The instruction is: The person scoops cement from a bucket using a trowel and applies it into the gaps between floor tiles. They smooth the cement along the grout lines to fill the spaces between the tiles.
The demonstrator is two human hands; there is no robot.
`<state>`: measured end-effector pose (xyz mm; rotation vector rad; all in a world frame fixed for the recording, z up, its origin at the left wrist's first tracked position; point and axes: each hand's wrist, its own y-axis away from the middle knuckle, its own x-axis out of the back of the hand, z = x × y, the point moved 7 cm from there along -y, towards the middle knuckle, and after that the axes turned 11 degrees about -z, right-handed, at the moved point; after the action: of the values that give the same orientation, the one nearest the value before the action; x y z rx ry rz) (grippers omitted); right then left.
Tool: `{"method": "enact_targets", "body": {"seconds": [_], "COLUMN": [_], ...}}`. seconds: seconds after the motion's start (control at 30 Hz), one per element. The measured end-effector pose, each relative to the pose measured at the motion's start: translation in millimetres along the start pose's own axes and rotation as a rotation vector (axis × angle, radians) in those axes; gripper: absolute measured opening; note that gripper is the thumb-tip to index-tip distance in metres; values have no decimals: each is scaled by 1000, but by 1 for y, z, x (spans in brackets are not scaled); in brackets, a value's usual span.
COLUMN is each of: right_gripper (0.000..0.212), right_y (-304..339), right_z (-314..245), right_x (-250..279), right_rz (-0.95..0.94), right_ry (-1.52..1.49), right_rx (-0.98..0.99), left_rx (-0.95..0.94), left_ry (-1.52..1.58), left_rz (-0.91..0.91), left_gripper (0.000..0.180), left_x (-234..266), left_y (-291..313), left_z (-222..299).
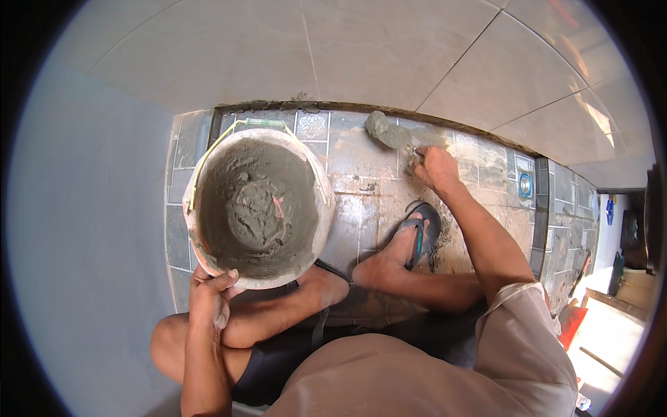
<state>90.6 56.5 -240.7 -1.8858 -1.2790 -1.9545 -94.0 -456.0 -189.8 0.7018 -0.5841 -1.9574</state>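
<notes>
My left hand (212, 295) is closed on the near left rim of a whitish bucket (324, 221). Wet grey mortar (253, 212) coats the inside of the bucket and lies in its bottom. The bucket's wire handle with a green grip (264, 124) rests against the far rim. My right hand (438, 169) is closed round a trowel (415, 144), its handle mostly hidden by the fingers. A lump of mortar (381, 129) sits at the trowel's far left end and covers most of the blade, close to the foot of the tiled wall.
Large beige tiles (375, 55) cover the wall ahead, with a dark gap (479, 127) along its foot. A plain grey wall (90, 229) stands at left. Small grey tiles (347, 212) make up the smeared floor. My sandalled foot (417, 233) is below the trowel. A blue-rimmed drain (525, 185) lies right.
</notes>
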Motion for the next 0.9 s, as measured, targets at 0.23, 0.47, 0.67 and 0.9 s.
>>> {"method": "enact_targets", "body": {"seconds": [0.23,0.47,0.67,0.9], "right_gripper": [31,34,30,34], "right_y": [-52,-94,-106,-66], "right_z": [-2,-18,-40,-59], "right_x": [8,38,56,85], "right_rz": [-58,-209,-329,-205], "right_ry": [97,198,103,141], "right_rx": [17,53,13,-86], "left_rx": [0,-17,-11,11], "left_ry": [-15,-20,-10,-21], "left_rz": [6,-16,-8,-41], "left_gripper": [34,35,37,37], "left_x": [-7,-14,-11,-9], "left_y": [0,3,2,1], "left_z": [-1,2,0,-3]}}
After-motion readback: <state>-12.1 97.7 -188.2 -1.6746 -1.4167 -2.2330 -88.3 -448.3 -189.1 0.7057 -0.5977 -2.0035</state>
